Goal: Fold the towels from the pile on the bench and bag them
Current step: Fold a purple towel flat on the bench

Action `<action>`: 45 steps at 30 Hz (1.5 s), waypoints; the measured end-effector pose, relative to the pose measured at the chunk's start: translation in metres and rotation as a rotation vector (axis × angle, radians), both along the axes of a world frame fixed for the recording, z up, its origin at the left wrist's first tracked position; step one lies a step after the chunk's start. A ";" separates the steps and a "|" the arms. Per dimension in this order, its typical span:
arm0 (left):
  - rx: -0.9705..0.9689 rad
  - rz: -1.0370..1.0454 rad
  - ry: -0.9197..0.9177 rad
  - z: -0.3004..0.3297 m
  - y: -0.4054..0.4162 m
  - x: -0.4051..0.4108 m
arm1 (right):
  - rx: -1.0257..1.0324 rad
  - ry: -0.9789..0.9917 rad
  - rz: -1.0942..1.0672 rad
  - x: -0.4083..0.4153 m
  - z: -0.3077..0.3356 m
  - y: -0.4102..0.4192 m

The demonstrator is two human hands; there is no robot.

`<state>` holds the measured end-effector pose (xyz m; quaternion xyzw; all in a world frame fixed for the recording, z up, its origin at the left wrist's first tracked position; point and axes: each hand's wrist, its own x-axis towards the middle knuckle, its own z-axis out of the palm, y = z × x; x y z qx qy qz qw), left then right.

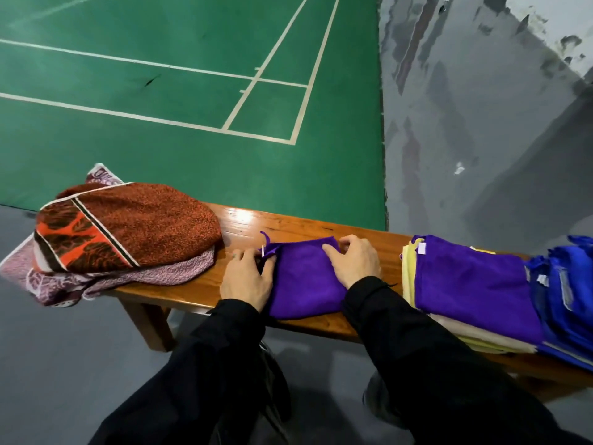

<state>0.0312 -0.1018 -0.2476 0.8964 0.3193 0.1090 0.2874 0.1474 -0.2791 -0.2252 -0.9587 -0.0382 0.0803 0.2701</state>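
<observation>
A small purple microfibre towel (305, 277), folded to a compact rectangle, is laid flat on the glossy brown wooden bench (288, 224) in the lower middle of the frame. The left hand (248, 277) is placed at the towel's left edge; its fingers are curled at the corner where a thin purple hanging loop (265, 239) and a small white label (263, 252) stick out, and that corner appears to be pinched, though the exact contact is partly hidden by the fingers. The right hand (353, 261) is laid on the towel's upper right part, with its fingers spread and nearly straight, pressed down on the cloth and not closed round it. Both forearms are covered by black sleeves (417, 348), which enter from the bottom of the frame.

At the left of the frame, on the bench's end, a rust-red and orange patterned towel (128, 226) is heaped on a pink-and-white patterned towel (112, 277), part of which hangs over the bench edge. At the right of the frame a flat stack is seen: a larger purple towel with a white tag (475, 284) on top, pale yellow and beige towels (481, 335) beneath it, and bright blue towels (564, 300) at the far right edge. The folded towel is set between the two piles, apart from each.

Behind the bench, the upper left of the frame is filled by a green sports court with white lines (192, 91), and the upper right by a grey floor (481, 123).
</observation>
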 end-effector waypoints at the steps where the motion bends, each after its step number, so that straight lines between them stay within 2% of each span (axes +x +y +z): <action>1: 0.028 0.031 0.016 -0.003 0.000 0.001 | -0.054 0.001 0.000 -0.001 -0.002 0.000; 4: 0.167 0.040 0.119 -0.016 -0.004 -0.004 | -0.106 0.044 0.018 -0.012 -0.009 -0.003; 7: 0.093 0.024 0.125 -0.019 -0.008 -0.012 | 0.028 0.069 0.079 -0.025 -0.010 -0.003; 12: -0.459 0.054 -0.251 0.010 -0.020 -0.025 | 0.521 0.191 0.035 -0.040 0.012 -0.007; 14: -0.541 0.070 -0.406 0.030 -0.026 -0.029 | 0.660 0.178 -0.006 -0.045 0.022 -0.014; 16: -0.566 0.030 -0.508 0.046 -0.030 -0.029 | 0.807 0.264 -0.015 -0.048 0.030 -0.024; 19: -0.493 -0.093 -0.589 0.064 -0.040 -0.028 | 0.815 0.396 0.096 -0.060 0.043 -0.042; 21: -0.485 -0.128 -0.617 0.077 -0.051 -0.028 | 0.838 0.321 0.113 -0.071 0.054 -0.055; 23: -0.524 -0.153 -0.636 0.090 -0.066 -0.023 | 0.983 0.192 0.044 -0.076 0.070 -0.074; 26: -0.713 -0.230 -0.635 0.113 -0.101 -0.001 | 1.077 -0.014 -0.067 -0.066 0.102 -0.116; 28: -0.803 -0.310 -0.614 0.125 -0.129 0.021 | 1.034 -0.137 -0.148 -0.054 0.119 -0.150; 31: -0.797 -0.399 -0.545 0.126 -0.168 0.051 | 0.873 -0.197 -0.228 -0.039 0.124 -0.193; 32: -0.749 -0.419 -0.478 0.118 -0.177 0.059 | 0.742 -0.176 -0.254 -0.036 0.120 -0.204; 35: -0.497 -0.534 -0.200 0.090 -0.213 0.065 | 0.181 -0.129 -0.316 -0.041 0.104 -0.232; 37: -0.439 -0.625 -0.144 0.075 -0.230 0.062 | 0.022 -0.276 -0.263 -0.048 0.096 -0.238; 39: -0.383 -0.663 -0.187 0.069 -0.237 0.065 | -0.019 -0.402 -0.131 -0.048 0.092 -0.235; 41: -0.198 -0.639 -0.208 0.065 -0.236 0.070 | -0.076 -0.407 0.054 -0.042 0.082 -0.228; 43: 0.194 -0.640 -0.241 0.059 -0.236 0.073 | -0.184 -0.348 0.206 -0.038 0.063 -0.226; 45: 0.478 -0.782 -0.243 0.056 -0.240 0.075 | -0.350 -0.276 0.250 -0.035 0.045 -0.233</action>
